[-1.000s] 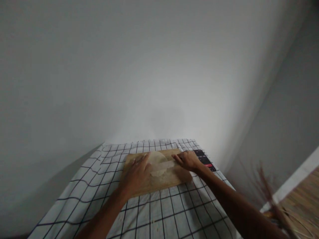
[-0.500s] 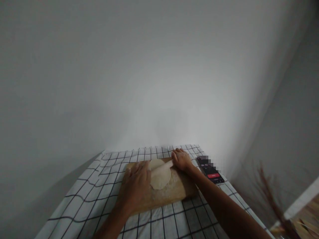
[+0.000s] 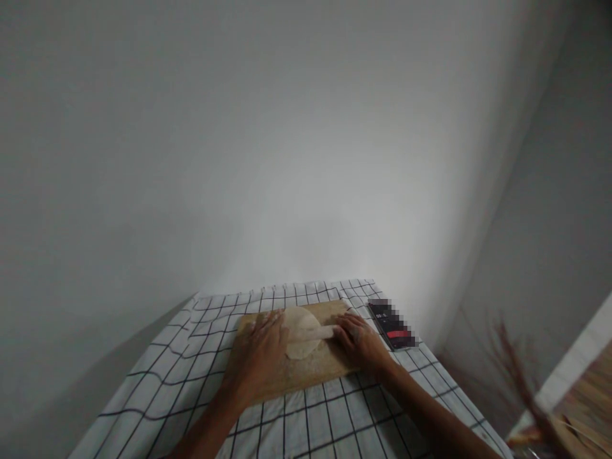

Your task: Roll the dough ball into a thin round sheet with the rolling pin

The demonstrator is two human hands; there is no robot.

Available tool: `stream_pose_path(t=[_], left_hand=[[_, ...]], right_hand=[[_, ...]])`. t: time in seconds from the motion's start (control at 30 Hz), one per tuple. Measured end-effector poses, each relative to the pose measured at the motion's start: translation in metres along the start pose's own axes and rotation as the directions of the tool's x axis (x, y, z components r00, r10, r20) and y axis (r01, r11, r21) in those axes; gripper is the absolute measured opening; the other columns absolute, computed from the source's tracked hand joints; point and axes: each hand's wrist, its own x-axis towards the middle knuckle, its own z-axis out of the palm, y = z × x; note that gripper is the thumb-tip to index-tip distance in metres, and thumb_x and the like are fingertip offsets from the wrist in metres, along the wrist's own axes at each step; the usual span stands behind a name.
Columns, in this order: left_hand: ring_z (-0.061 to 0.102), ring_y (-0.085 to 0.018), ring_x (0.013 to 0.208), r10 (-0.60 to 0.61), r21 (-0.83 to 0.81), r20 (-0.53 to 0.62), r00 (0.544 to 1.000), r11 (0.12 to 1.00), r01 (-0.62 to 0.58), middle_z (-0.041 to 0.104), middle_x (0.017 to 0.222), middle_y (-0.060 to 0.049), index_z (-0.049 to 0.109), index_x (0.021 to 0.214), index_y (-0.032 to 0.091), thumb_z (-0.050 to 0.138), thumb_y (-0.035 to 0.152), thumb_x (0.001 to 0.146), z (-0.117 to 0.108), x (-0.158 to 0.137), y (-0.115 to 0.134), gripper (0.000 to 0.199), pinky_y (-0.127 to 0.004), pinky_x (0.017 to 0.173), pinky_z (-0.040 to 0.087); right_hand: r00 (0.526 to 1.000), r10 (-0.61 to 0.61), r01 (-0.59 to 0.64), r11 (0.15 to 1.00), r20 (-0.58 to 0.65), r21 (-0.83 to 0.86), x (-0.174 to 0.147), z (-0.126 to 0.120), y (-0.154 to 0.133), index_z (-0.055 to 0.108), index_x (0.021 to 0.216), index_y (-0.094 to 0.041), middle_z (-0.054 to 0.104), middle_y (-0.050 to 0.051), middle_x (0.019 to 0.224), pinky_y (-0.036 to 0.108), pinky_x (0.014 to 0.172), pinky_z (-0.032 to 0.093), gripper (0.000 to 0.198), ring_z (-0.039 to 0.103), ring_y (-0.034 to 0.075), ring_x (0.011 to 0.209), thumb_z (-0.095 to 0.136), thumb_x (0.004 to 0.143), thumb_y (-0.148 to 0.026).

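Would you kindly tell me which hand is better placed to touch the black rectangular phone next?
Probably the right hand: on the pale, slim rolling pin, it sits nearest the phone. The left hand is farther, across the flat, round, pale dough.

You have a phone (image 3: 385, 324) with a red on-screen bar—partly pixelated—lying near the right edge of the white, dark-gridded cloth (image 3: 329, 408), a pale wall (image 3: 287, 140) facing you, and, at lower right, blurred reddish-brown stems (image 3: 520, 373), a white strip (image 3: 576, 364) and wood-toned flooring (image 3: 597, 392).
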Motion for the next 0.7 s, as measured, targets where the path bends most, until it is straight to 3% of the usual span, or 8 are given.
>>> stream_pose_path(t=[0.23,0.4,0.5,0.7], left_hand=[[0.053,-0.031,0.135,0.062,0.025,0.039,0.997,0.998,-0.063,0.059,0.143,-0.018,0.065,0.128,0.012,0.036,0.014,0.097,0.008,-0.006,0.01,0.043,-0.054,0.112,0.04],[0.056,-0.032,0.132,0.024,-0.011,-0.011,1.0,1.0,-0.024,0.06,0.141,-0.021,0.061,0.131,0.012,0.04,0.016,0.096,0.013,-0.007,0.016,0.041,-0.055,0.111,0.042],[0.056,-0.033,0.132,0.009,-0.02,-0.046,0.999,1.0,-0.01,0.06,0.14,-0.021,0.061,0.129,0.013,0.039,0.017,0.096,0.013,-0.007,0.017,0.04,-0.059,0.11,0.041],[0.051,-0.037,0.136,0.042,0.033,0.023,0.999,0.999,-0.043,0.057,0.144,-0.02,0.065,0.123,0.013,0.038,0.015,0.094,-0.004,-0.002,0.016,0.04,-0.063,0.108,0.041]], right_hand=[[0.996,0.081,-0.08,0.996,0.038,-0.029,-0.041,-0.01,-0.036,0.06,0.137,-0.031,0.066,0.001,0.136,0.05,0.119,0.036,0.036,0.058,0.022,0.131,0.046,0.103,-0.031],[0.997,0.073,-0.072,0.987,-0.001,-0.14,-0.05,-0.006,-0.045,0.056,0.141,-0.03,0.061,0.004,0.143,0.052,0.118,0.037,0.039,0.052,0.024,0.137,0.044,0.104,-0.031],[0.997,0.072,-0.07,0.971,0.003,-0.229,-0.033,-0.003,-0.032,0.059,0.137,-0.029,0.057,0.005,0.147,0.056,0.118,0.034,0.037,0.045,0.027,0.142,0.043,0.104,-0.035],[0.992,0.089,-0.058,0.953,0.091,-0.298,0.034,0.003,-0.003,0.066,0.124,-0.026,0.063,0.007,0.14,0.058,0.115,0.033,0.038,0.044,0.028,0.142,0.034,0.107,-0.038]])
